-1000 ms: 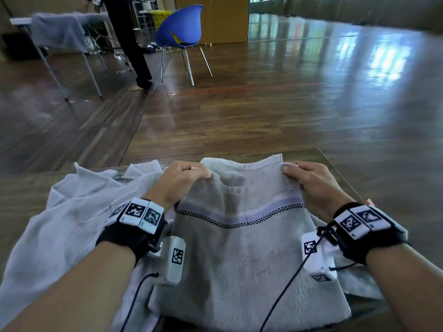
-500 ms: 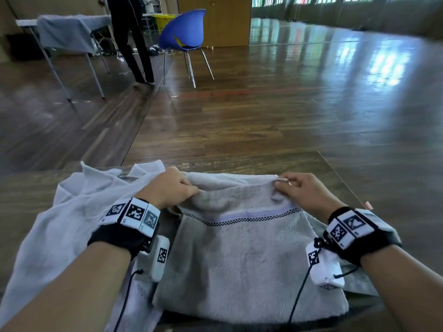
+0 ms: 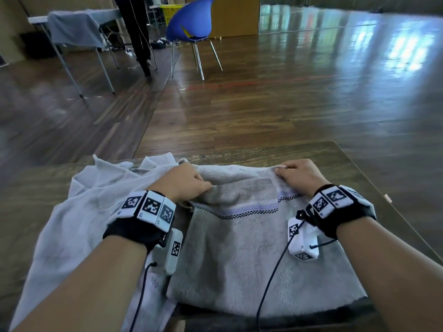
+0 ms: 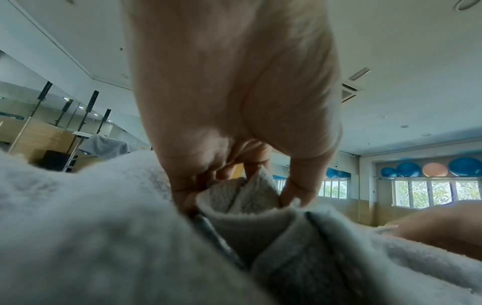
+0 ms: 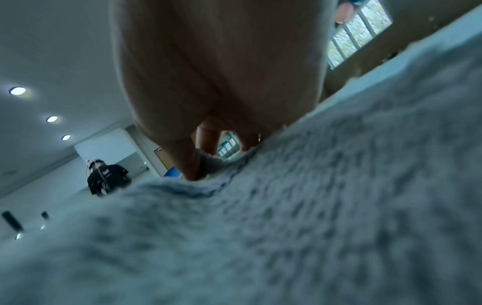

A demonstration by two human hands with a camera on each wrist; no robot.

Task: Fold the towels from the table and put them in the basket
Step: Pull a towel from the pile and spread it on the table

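Note:
A grey fluffy towel (image 3: 251,255) with a purple stripe and checked band lies on the wooden table (image 3: 275,152) before me, its far part doubled over. My left hand (image 3: 189,183) pinches the far left corner; the left wrist view shows layers of the towel (image 4: 245,198) between thumb and fingers of that left hand (image 4: 234,103). My right hand (image 3: 297,174) pinches the far right corner, with its thumb and fingers on the towel's (image 5: 313,216) edge in the right wrist view (image 5: 198,161). A second, thinner pale towel (image 3: 72,224) lies crumpled to the left. No basket shows near me.
The table's right edge (image 3: 393,204) runs close to my right wrist. Beyond lies open wooden floor, with a blue chair (image 3: 191,22), a person's dark legs (image 3: 139,32), a cloth-draped table (image 3: 76,27) and a yellow basket (image 3: 170,9) far back.
Both hands have pulled the towel's far edge toward me and lowered it, so the fold lies flatter and the striped band is partly covered. The grips are unchanged.

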